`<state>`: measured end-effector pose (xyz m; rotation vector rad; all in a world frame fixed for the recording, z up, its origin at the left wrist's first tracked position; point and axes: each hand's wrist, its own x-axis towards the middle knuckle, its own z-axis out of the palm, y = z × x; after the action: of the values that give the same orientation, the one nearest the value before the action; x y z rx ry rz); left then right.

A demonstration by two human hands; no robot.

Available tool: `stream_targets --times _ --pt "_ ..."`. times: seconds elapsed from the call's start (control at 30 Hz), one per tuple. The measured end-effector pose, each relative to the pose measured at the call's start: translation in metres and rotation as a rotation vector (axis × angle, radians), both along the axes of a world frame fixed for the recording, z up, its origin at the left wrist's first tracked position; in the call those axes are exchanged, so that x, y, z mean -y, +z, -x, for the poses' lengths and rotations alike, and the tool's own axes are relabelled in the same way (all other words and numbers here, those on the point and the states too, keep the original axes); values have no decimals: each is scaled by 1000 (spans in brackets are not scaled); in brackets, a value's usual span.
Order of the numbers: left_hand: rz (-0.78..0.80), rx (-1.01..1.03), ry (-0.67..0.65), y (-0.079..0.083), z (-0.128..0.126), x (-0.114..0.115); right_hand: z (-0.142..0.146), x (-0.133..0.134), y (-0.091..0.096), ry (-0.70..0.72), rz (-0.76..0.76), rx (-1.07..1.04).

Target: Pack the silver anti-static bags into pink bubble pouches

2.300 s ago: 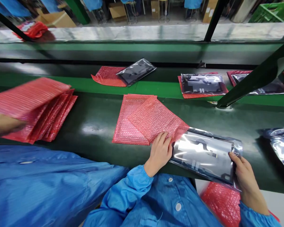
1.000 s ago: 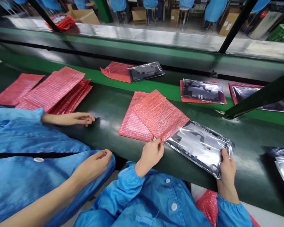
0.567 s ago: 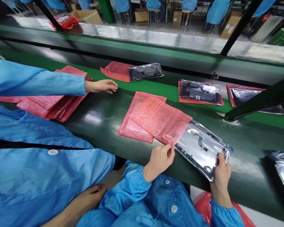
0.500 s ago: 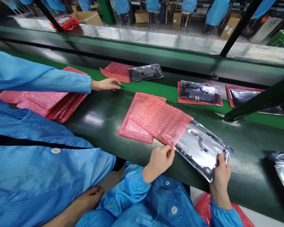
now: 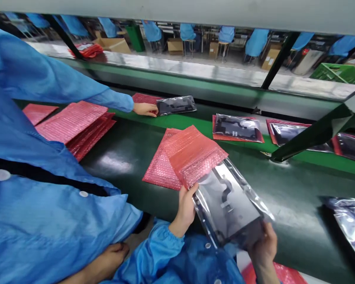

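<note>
A pink bubble-wrap bag (image 5: 192, 146) lies slanted over another pink bubble bag (image 5: 158, 169) on the dark green bench. Its mouth faces me, and the far end of a flat panel in a shiny clear plastic sleeve (image 5: 232, 201) is inside it. My left hand (image 5: 185, 206) grips the near left corner of the bag's mouth, beside the sleeve. Thumb on top, my right hand (image 5: 263, 244) holds the near right end of the sleeved panel, which is tilted and slightly blurred.
At left, a co-worker's hand (image 5: 146, 109) touches a sleeved panel (image 5: 177, 105) on the bright green strip. Stacked pink bubble bags (image 5: 73, 122) lie before them. More sleeved panels on bags (image 5: 238, 128) line the strip. A green post (image 5: 307, 140) stands right; silvery sleeves (image 5: 352, 221) lie at far right.
The sleeved panel and bag mouth have swung toward me, with my right hand lower and nearer. The co-worker's hand has reached the panel on the strip. The camera view has tipped up.
</note>
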<state>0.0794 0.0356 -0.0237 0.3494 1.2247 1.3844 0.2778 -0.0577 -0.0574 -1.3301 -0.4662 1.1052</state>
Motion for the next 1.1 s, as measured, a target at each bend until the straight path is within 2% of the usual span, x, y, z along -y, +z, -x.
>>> stream_targets --times 0.1,0.23,0.37,0.53,0.7,0.83,0.97,1.1 --pt "34 -78 -46 13 24 0 -12 -12 21 70 -83 -49" --pt "35 -237 -185 34 49 6 -19 -37 44 246 -23 111" --pt "45 -321 -306 44 63 15 1 -59 60 446 26 235" --pt "26 -400 -407 48 80 24 26 -68 76 484 33 382" --pt "28 -385 -407 45 88 29 22 -60 69 625 3 733" --pt "-8 -406 -375 39 89 29 17 -45 60 771 -64 887" --pt "-47 -441 -373 37 89 27 20 -28 57 852 -131 874" --pt "-83 -478 -406 32 90 31 26 -9 44 846 -108 756"
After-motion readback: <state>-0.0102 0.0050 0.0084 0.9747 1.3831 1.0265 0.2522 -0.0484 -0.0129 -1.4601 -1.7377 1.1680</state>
